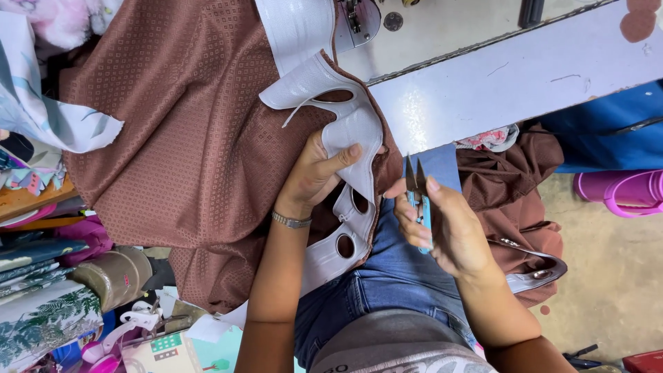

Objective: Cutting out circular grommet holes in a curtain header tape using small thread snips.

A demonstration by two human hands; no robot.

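My left hand point(316, 173) pinches a white interfacing strip point(352, 128) with oval holes, sewn along the edge of a brown patterned fabric point(186, 138). The strip runs from the sewing machine down over my lap. A metal watch sits on that wrist. My right hand point(445, 228) holds small blue-handled thread snips point(416, 181), blades pointing up, just right of the strip and not touching it.
A white sewing table point(525, 76) with the machine's needle area point(359, 21) lies at the top. Folded fabrics point(34, 304) and a brown tape roll point(114, 276) pile at the left. A pink container point(621, 192) and a brown bag point(525, 207) sit at the right.
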